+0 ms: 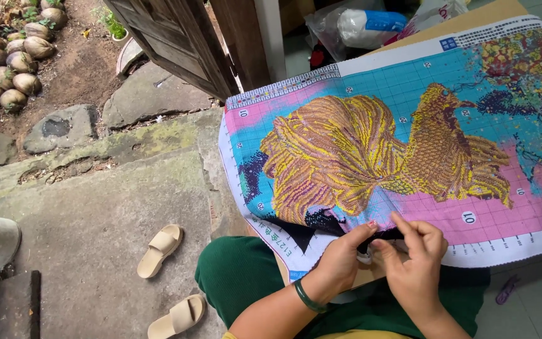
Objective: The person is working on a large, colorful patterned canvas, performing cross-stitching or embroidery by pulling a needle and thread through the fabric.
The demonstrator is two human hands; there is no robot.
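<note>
**Both hands pinching at the lower edge of a cross-stitch canvas**

Cross-stitch canvas (409, 150) lies spread over the person's lap and a board, printed grid with a yellow-and-purple fish motif on blue and pink; near edge hangs toward the knees; left hand (340, 260) fingers closed on the canvas edge by a dark stitched patch, green bangle (308, 298) at the wrist; right hand (416, 263) just beside it, fingers pinched together on something small and pale, too small to tell, likely thread or needle; hands nearly touching. Risks, as judgement: canvas could slide off the lap since much of it hangs unsupported; thread could snag or knot if pulled at an angle. Outward: green trousers, two beige sandals (160, 250) on the stone floor, wooden door (177, 37), coconut husks (14, 63) on dirt beyond.
</note>
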